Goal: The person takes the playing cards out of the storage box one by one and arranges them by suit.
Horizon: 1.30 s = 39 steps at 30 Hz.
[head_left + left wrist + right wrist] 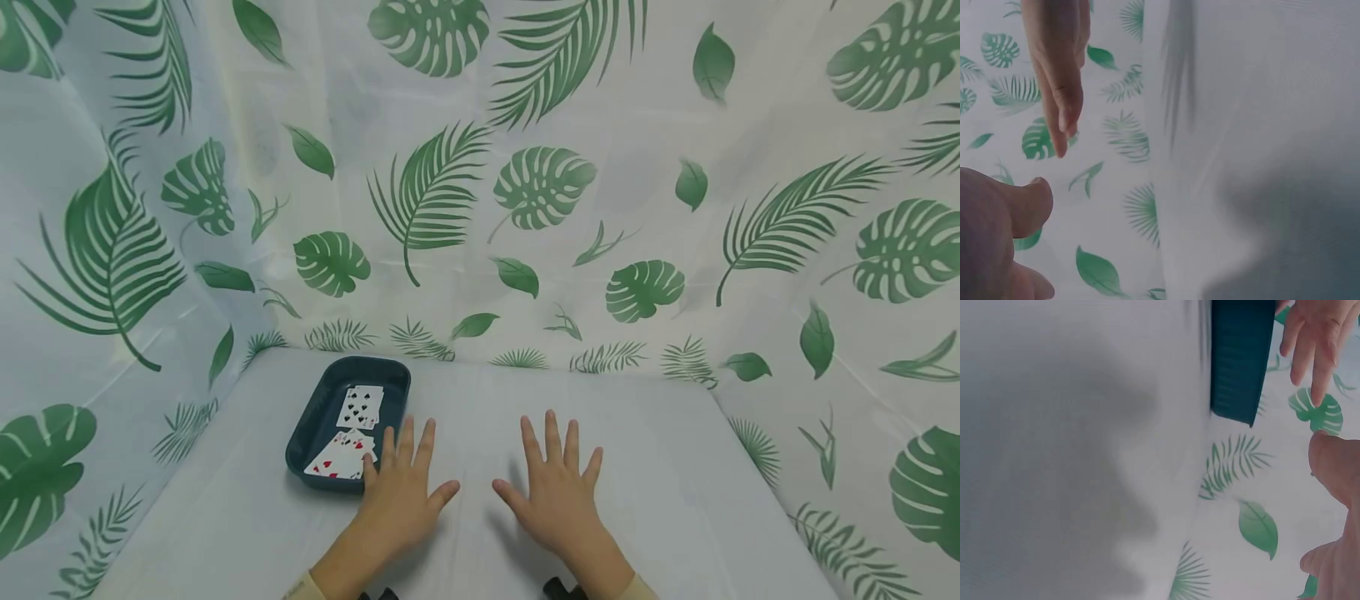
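Red-and-black-printed white playing cards lie in a dark-blue, round-cornered tray at eleven o'clock from the left hand. At its three o'clock hovers the right hand; both, fingers spread, grasp nothing above the white table.

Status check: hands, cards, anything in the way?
Left hand and right hand empty, fingers spread, above the table. Playing cards in two groups inside tray. Left fingers partly block head view of tray's near-right corner.

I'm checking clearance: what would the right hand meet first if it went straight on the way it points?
Probably the leaf-patterned curtain beyond the table; I see no object between it and the right hand, though depth is unclear.
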### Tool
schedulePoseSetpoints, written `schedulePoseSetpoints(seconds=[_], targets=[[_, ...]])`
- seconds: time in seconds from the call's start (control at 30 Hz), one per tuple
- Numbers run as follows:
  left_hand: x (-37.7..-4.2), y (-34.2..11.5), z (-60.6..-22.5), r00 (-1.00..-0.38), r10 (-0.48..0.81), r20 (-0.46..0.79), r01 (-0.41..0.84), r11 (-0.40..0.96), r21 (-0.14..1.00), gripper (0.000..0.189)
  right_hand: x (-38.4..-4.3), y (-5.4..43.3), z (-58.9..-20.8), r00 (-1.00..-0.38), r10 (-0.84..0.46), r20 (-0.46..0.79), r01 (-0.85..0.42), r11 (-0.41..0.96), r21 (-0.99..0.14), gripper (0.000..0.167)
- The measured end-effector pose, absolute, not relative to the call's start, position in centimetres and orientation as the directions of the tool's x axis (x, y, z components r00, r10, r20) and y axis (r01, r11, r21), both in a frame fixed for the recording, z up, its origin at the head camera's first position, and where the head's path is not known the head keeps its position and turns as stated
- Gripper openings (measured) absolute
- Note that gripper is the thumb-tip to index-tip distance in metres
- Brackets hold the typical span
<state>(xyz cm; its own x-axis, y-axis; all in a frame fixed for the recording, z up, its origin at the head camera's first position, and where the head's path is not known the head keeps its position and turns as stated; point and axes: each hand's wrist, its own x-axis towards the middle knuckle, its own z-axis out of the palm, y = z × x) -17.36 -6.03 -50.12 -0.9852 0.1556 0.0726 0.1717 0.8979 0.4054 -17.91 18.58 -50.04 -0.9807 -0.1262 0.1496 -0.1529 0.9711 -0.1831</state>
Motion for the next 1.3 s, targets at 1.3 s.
schedulePoseSetpoints(seconds=[1.3], targets=[[-22.1,-19.0,-46.2,-0.982,0.063,-0.181,-0.155,0.288,0.945,0.067,-22.8,11.7,-47.7,-0.913,-0.329,0.242,-0.387,0.887,-0.253,0.107]])
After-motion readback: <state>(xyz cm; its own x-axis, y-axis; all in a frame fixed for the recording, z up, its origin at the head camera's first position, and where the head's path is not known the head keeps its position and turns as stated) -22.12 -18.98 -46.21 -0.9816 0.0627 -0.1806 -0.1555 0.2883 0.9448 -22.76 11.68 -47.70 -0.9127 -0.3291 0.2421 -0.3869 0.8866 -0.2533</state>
